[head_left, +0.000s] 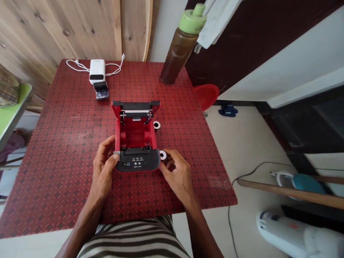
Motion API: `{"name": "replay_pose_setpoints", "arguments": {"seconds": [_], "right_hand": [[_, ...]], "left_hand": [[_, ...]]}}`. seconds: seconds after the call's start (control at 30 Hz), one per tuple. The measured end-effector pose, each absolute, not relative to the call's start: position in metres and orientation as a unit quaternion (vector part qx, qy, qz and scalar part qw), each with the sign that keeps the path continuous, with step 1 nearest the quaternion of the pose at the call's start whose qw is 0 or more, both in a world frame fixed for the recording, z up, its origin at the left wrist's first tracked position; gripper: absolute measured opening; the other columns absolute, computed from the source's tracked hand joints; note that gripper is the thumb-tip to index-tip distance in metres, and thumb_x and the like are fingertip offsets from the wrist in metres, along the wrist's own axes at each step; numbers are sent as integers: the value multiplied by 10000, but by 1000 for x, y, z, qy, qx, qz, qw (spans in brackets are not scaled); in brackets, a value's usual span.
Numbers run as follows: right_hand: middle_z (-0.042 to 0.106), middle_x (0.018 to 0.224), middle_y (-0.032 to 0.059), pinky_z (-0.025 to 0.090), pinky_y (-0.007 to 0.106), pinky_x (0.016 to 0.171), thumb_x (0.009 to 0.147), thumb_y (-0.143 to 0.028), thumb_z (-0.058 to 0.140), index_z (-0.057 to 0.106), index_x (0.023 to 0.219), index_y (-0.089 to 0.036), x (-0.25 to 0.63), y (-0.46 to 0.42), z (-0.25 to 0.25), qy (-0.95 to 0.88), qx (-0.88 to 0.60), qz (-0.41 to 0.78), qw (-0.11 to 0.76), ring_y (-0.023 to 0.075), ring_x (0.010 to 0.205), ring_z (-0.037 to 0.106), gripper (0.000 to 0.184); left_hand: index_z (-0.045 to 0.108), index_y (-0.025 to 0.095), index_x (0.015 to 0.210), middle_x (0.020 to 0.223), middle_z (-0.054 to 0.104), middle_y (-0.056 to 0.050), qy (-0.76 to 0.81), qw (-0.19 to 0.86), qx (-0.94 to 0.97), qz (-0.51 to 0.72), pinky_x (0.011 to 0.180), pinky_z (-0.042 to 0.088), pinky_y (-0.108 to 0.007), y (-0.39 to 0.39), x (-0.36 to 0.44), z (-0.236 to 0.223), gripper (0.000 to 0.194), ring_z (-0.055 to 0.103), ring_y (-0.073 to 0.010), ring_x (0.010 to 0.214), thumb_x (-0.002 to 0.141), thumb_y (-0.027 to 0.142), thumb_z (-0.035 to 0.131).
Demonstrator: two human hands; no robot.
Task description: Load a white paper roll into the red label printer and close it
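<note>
Printer: red printer [135, 138] sits lid-up near the middle of the red patterned table [59, 143], just ahead of the person's body, and the paper bay is showing bare red plastic inside.
Left hand: left hand [103, 168] cups the printer's near-left corner, thumb pressed on the grey tab at the dark front panel, fingers wrapped around the side and hidden behind the casing.
Right hand: right hand [176, 173] is at the near-right corner, fingertips curled by a small white ring [163, 154]; whether they pinch it or only rest beside it, cannot tell.
Hard to read: the front panel's buttons and lettering are too small to make out.
Second ring: another white ring [156, 125] lies on the table, right beside the printer's right wall.
Far end: small white device [97, 71] with a white cable [77, 65], and a dark strip hanging from its front.
Bottle: brown bottle [181, 48] with green cap, dark contents right up the body, standing at the table's far edge.
Cut off: striped clothing at the bottom edge, forearms running out of frame.
</note>
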State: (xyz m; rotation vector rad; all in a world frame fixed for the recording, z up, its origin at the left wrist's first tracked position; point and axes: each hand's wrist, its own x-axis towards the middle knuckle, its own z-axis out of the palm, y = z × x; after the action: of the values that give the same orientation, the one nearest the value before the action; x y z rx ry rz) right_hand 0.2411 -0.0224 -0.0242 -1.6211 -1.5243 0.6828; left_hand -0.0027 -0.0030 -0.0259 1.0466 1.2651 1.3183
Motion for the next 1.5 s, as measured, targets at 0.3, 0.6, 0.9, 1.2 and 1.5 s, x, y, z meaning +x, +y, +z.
{"name": "replay_pose_setpoints", "arguments": {"seconds": [0.3,0.6,0.9,1.2,1.5], "right_hand": [[811,1158,77,670,433,891,910,-170,752,731,1412,-232,264,-25,-18,-634,-614,352,312,229,873,776,506],[827,1137,78,655,450,884,1000,-330,728,791,1278,-268,304,25,5,-613,-616,328,370,256,968,796,292],[825,1180,78,592,552,1080,884,-341,779,751,1119,-294,259,96,-33,-646,-572,321,390,321,1155,751,241],[795,1132,32,627,457,983,882,-414,832,722,1141,-313,299,57,11,-553,-593,353,466,268,1064,753,298],[786,1101,77,662,445,831,908,-750,837,810,1293,-329,293,24,77,-558,-487,554,380,298,980,761,571]], "left_hand": [[720,291,1503,1513,753,-80,523,492,434,544,1162,553,-453,-2,-3,-27,517,701,-332,1403,1025,486,742],[725,288,1498,1515,751,-75,514,495,437,547,1140,555,-433,-3,-3,-24,499,706,-320,1387,1030,458,736],[711,298,1521,1489,756,-81,515,502,436,541,1018,587,-404,-4,-3,-22,518,751,-280,1203,1033,469,743],[690,307,1535,1450,764,-68,516,519,423,534,939,569,-375,-5,-1,-19,521,728,-247,1072,1038,458,741],[681,274,1534,1458,759,-90,529,509,430,526,945,575,-403,-5,0,-16,548,731,-265,1086,1022,465,730]]}}
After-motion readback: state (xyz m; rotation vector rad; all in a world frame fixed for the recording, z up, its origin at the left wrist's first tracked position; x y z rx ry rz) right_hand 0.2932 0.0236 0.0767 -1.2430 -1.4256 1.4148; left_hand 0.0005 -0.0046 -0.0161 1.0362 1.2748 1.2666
